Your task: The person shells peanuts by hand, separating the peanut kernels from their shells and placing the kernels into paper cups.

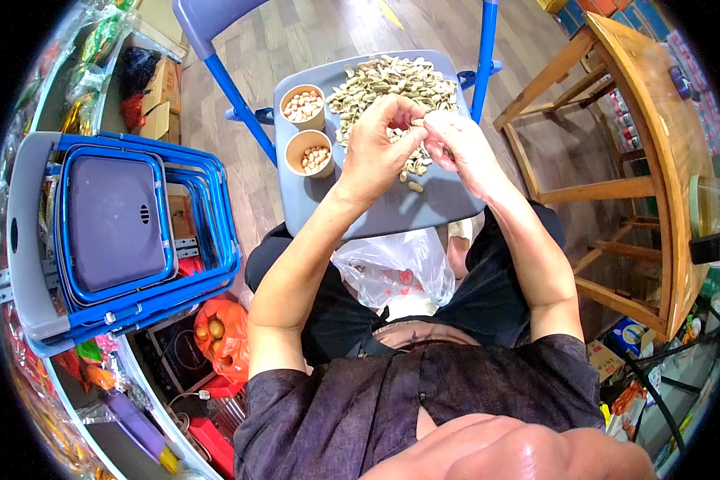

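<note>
My left hand (378, 150) and my right hand (462, 150) meet over the grey chair seat (312, 210), fingertips almost touching. Both are closed in a pinch around a peanut (418, 123), mostly covered by the fingers. Behind and beneath them spreads a heap of unshelled peanuts (392, 80), with a few loose ones near the seat's middle. Left of my left hand stand two paper cups, the far cup (302, 122) and the near cup (318, 171), each holding shelled peanut kernels.
Folded blue-framed chairs (120, 216) lean at the left beside shelves of packets. A wooden stool (648, 160) stands on the right. Below the seat, a clear plastic bag (392, 268) hangs between my knees. An orange bag (221, 340) with round produce sits lower left.
</note>
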A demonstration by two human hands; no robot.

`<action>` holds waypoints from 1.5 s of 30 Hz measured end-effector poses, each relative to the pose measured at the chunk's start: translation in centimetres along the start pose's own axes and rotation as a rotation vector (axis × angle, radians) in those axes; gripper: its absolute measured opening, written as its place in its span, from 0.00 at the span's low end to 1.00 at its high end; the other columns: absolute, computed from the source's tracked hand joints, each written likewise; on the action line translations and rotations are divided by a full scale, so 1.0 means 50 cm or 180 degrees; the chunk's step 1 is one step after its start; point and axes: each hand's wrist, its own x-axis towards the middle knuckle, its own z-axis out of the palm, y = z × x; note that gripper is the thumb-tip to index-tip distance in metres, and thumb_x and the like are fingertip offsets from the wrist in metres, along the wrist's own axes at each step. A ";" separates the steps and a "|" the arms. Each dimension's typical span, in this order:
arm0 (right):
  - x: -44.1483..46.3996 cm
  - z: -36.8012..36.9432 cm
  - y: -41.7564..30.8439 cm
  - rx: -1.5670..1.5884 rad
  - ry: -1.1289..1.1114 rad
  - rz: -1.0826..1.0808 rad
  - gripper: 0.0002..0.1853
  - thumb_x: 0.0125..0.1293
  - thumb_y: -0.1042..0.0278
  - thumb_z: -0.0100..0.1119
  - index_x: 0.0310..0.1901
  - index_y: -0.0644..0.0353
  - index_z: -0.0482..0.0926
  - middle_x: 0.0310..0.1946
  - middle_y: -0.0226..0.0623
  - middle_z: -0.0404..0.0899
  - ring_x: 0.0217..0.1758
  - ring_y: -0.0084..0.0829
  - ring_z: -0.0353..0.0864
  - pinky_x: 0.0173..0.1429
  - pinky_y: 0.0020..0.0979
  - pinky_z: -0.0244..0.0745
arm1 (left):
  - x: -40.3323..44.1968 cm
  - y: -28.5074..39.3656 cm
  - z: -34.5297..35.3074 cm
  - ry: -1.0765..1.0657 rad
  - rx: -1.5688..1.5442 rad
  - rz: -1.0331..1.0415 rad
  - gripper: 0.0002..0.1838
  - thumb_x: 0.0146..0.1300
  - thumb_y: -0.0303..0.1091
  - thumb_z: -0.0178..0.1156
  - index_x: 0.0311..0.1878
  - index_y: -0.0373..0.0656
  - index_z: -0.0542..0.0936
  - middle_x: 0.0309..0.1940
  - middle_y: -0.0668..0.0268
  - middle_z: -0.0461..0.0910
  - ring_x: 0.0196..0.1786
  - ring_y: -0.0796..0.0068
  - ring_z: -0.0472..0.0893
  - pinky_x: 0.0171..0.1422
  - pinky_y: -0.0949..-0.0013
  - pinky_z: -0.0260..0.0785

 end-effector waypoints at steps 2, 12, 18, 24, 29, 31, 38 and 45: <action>-0.003 0.005 -0.010 0.0248 0.0113 0.0186 0.12 0.71 0.57 0.55 0.38 0.57 0.79 0.20 0.19 0.66 0.19 0.11 0.58 0.21 0.17 0.49 | 0.001 0.002 0.001 -0.0036 -0.0404 -0.0171 0.11 0.60 0.28 0.66 0.45 0.40 0.78 0.36 0.71 0.78 0.40 0.82 0.76 0.48 0.76 0.70; -0.002 -0.001 -0.016 0.0422 0.0005 0.0157 0.10 0.71 0.60 0.55 0.44 0.57 0.78 0.20 0.18 0.65 0.20 0.10 0.59 0.21 0.16 0.47 | 0.008 -0.020 -0.005 -0.0323 -0.1439 -0.0694 0.10 0.65 0.30 0.64 0.47 0.40 0.78 0.39 0.70 0.78 0.43 0.83 0.76 0.50 0.77 0.69; -0.003 -0.005 -0.011 0.0194 0.0045 0.0053 0.14 0.72 0.54 0.53 0.41 0.58 0.78 0.20 0.19 0.65 0.20 0.11 0.60 0.22 0.16 0.48 | 0.008 -0.009 -0.006 -0.0296 -0.1395 -0.0747 0.08 0.64 0.29 0.62 0.46 0.41 0.79 0.39 0.72 0.78 0.42 0.82 0.76 0.50 0.76 0.69; -0.003 -0.006 0.003 -0.0197 0.0113 0.0103 0.18 0.73 0.50 0.50 0.36 0.57 0.77 0.20 0.19 0.64 0.20 0.12 0.58 0.22 0.18 0.49 | 0.004 -0.007 0.002 -0.0104 -0.0101 0.0027 0.08 0.62 0.28 0.63 0.44 0.42 0.81 0.39 0.70 0.77 0.42 0.79 0.76 0.48 0.73 0.69; 0.002 -0.012 0.012 -0.0228 0.0012 0.0046 0.20 0.73 0.49 0.47 0.33 0.56 0.78 0.17 0.19 0.63 0.19 0.12 0.56 0.22 0.19 0.49 | 0.002 -0.002 -0.002 -0.0188 -0.0109 -0.0134 0.08 0.61 0.29 0.63 0.42 0.39 0.80 0.37 0.69 0.78 0.41 0.78 0.77 0.48 0.73 0.69; 0.001 -0.011 0.008 -0.0218 -0.0020 0.0038 0.20 0.74 0.49 0.47 0.33 0.56 0.77 0.18 0.20 0.64 0.19 0.13 0.57 0.23 0.19 0.49 | 0.004 0.003 -0.002 -0.0182 -0.0157 -0.0057 0.07 0.61 0.28 0.63 0.41 0.37 0.80 0.34 0.68 0.79 0.40 0.79 0.77 0.48 0.72 0.70; -0.001 -0.008 0.006 -0.0320 -0.0113 0.0040 0.22 0.75 0.48 0.44 0.33 0.57 0.77 0.18 0.20 0.65 0.19 0.13 0.58 0.23 0.19 0.48 | 0.000 -0.007 -0.001 -0.0207 -0.0200 -0.0032 0.04 0.61 0.26 0.62 0.37 0.36 0.79 0.32 0.68 0.79 0.38 0.80 0.76 0.47 0.73 0.69; -0.001 -0.009 -0.001 -0.0364 -0.0289 0.0118 0.24 0.74 0.46 0.44 0.31 0.57 0.76 0.18 0.20 0.64 0.19 0.13 0.56 0.22 0.20 0.48 | -0.002 -0.007 0.001 -0.0292 -0.0112 0.0046 0.04 0.59 0.24 0.62 0.35 0.37 0.77 0.29 0.70 0.76 0.37 0.80 0.74 0.46 0.73 0.68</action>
